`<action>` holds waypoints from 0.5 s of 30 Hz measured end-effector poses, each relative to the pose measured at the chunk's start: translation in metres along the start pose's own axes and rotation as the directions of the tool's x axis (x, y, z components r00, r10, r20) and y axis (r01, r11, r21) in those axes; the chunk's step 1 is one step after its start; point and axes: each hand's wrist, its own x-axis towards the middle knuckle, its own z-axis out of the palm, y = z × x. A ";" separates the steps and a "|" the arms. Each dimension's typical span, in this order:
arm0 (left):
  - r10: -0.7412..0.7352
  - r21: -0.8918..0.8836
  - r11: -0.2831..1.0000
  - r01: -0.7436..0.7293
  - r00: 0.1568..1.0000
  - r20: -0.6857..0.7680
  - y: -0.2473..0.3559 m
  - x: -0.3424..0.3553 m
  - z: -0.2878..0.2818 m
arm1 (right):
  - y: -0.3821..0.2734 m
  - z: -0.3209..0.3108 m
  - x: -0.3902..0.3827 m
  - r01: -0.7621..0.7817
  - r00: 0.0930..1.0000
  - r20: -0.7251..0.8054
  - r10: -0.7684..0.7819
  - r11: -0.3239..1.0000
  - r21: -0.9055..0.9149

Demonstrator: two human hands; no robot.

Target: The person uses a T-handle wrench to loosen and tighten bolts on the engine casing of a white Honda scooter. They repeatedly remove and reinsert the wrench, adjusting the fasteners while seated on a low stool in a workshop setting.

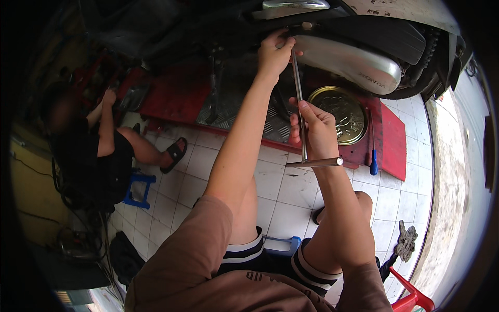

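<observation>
A long steel T-handle wrench (297, 78) reaches from the motorcycle down toward me, its crossbar (317, 163) at the near end. My left hand (275, 56) is closed around the far end of the shaft, right beside the silver engine side cover (345, 62). What the tip of the wrench meets is hidden by those fingers. Lower on the shaft, my right hand (318, 130) holds it between thumb and fingers, just above the crossbar.
A round gold-rimmed metal tray (363, 122) with small metal parts and a blue-handled screwdriver (373, 161) lie on the red platform (393, 145). At left, another person (88, 151) sits on a blue stool (139, 190). A grey rag (407, 242) and red stool (416, 299) are lower right.
</observation>
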 end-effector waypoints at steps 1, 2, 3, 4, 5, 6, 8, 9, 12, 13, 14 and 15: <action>-0.007 0.006 1.000 0.007 1.000 0.010 0.002 -0.001 -0.001 | 0.000 0.001 0.000 0.009 1.000 -0.010 -0.009 1.000 -0.010; -0.023 0.012 1.000 0.022 0.999 0.028 0.004 -0.001 -0.002 | 0.001 0.001 0.002 0.007 1.000 -0.004 -0.007 1.000 0.003; -0.039 0.018 0.999 0.038 0.998 0.044 0.006 -0.002 -0.004 | 0.003 0.001 0.004 0.007 1.000 0.006 -0.007 1.000 0.007; -0.054 0.025 0.998 0.053 0.997 0.060 0.007 -0.005 -0.006 | 0.006 0.002 0.004 0.006 1.000 0.018 -0.006 1.000 0.011; -0.050 0.019 0.999 0.049 0.997 0.062 0.009 -0.008 -0.008 | 0.009 0.003 0.005 0.006 1.000 0.028 -0.007 1.000 0.017; -0.045 0.014 0.999 0.044 0.997 0.063 0.010 -0.012 -0.010 | 0.010 0.005 0.006 0.001 0.999 0.051 -0.001 1.000 0.018; -0.070 0.010 0.998 0.069 0.996 0.052 0.018 -0.030 -0.014 | 0.013 0.008 0.009 -0.006 0.996 0.091 0.004 1.000 0.022; -0.117 0.049 0.992 0.113 0.989 0.092 0.022 -0.041 -0.022 | 0.014 0.010 0.012 -0.009 0.994 0.105 0.003 0.998 0.057; -0.304 0.212 0.945 0.248 0.907 0.290 0.042 -0.081 -0.073 | 0.020 0.021 0.025 -0.019 0.984 0.176 -0.007 0.989 0.147; -0.399 0.301 0.908 0.293 0.824 0.403 0.049 -0.099 -0.098 | 0.022 0.026 0.030 -0.028 0.981 0.192 -0.003 0.987 0.158; -0.544 0.341 0.837 0.427 0.713 0.443 0.063 -0.119 -0.113 | 0.022 0.027 0.035 -0.030 0.980 0.198 -0.004 0.985 0.168; -0.671 0.386 0.741 0.549 0.574 0.470 0.074 -0.140 -0.125 | 0.024 0.029 0.038 -0.037 0.979 0.203 0.000 0.983 0.178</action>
